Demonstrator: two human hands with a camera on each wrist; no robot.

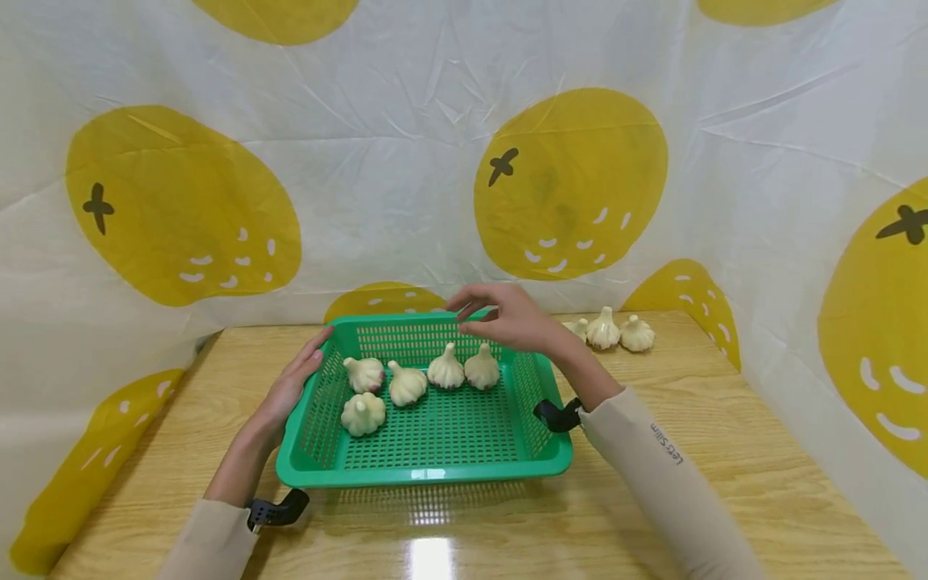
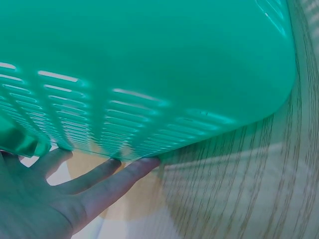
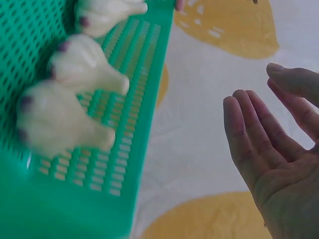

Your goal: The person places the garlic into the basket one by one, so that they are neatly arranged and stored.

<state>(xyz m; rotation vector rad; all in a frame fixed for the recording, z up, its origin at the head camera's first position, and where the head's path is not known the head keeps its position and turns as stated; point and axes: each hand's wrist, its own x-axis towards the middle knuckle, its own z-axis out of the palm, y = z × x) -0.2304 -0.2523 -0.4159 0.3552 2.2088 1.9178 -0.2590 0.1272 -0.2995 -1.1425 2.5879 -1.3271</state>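
Observation:
A green plastic basket (image 1: 428, 475) with slotted sides holds several whole garlic bulbs (image 1: 408, 385), most of them towards its far side. Along the basket's left wall lies my left hand (image 1: 286, 395), fingers extended; the left wrist view has its fingertips (image 2: 148, 162) right at the slotted wall. My right hand (image 1: 511, 316) is over the basket's far rim, fingers lightly bent and apart from the thumb. Nothing is between them in the right wrist view, where this hand (image 3: 279, 149) appears beside the basket and its bulbs (image 3: 60, 119).
Behind my right forearm, three more garlic bulbs (image 1: 603, 329) stand at the back of the wooden table (image 1: 725, 451), one partly hidden by the arm. A white cloth (image 1: 391, 193) with large yellow fruit prints hangs behind and beside the table.

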